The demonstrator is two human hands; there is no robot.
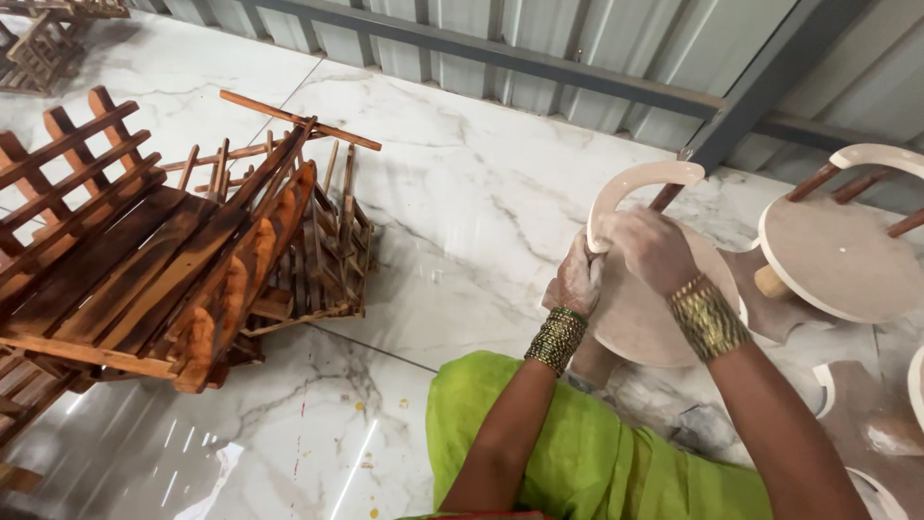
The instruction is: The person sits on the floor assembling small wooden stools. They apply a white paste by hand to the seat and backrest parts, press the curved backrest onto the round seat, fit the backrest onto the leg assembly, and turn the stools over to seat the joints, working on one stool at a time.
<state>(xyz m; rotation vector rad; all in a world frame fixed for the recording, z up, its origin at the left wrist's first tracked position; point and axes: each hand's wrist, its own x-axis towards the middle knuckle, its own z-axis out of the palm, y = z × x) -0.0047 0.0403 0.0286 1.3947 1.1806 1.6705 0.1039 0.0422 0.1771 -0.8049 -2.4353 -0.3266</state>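
White marble floor (462, 221), glossy, grey-veined; corrugated metal wall (539, 39) at 12 o'clock. Both hands, left (576, 281) and right (654, 252), closed on a pale round stool (640, 308) at 3 o'clock. Dark wooden racks (164, 260) at 9 o'clock.

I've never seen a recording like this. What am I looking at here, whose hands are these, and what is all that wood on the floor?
There is one picture, taken by a camera worn on a person's head, looking down at their own two bare hands. The left hand and right hand both grip the curved pale arc of a small round wooden piece; whether a cloth or paper is pressed there, I cannot tell. Both wrists wear bangles, and a green garment covers the lap. A similar round piece lies to the right. On the marble floor, to the left, dark slatted wooden crates are piled.
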